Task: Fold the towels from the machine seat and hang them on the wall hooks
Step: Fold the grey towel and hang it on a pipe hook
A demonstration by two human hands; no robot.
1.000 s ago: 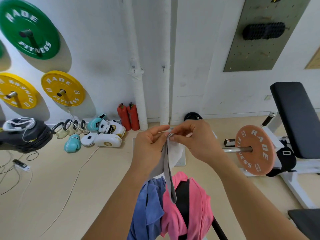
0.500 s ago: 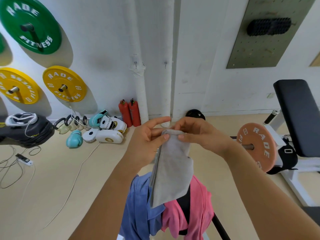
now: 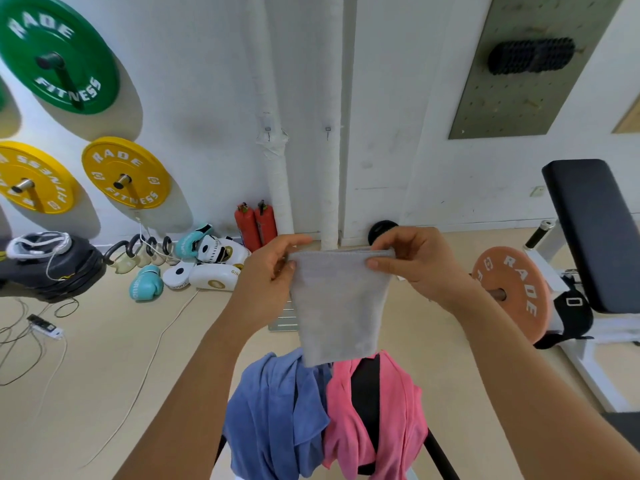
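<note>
A folded grey towel (image 3: 337, 306) hangs flat in front of me, held by its top edge. My left hand (image 3: 268, 271) pinches its top left corner and my right hand (image 3: 412, 261) pinches its top right corner. Below it, a blue towel (image 3: 273, 420) and a pink towel (image 3: 391, 420) lie draped over the black machine seat (image 3: 367, 386). Two small wall hooks (image 3: 267, 130) (image 3: 328, 129) sit on the white pipes straight ahead, above my hands, with nothing on them.
Green and yellow weight plates (image 3: 126, 173) hang on the left wall. Boxing gloves and pads (image 3: 207, 265) and two red extinguishers (image 3: 256, 225) lie on the floor near the wall. A bench with an orange plate (image 3: 512, 292) stands on the right. Cables (image 3: 20, 341) run across the left floor.
My hands have moved apart and spread the grey towel from a narrow hanging strip into a flat rectangle held by both top corners.
</note>
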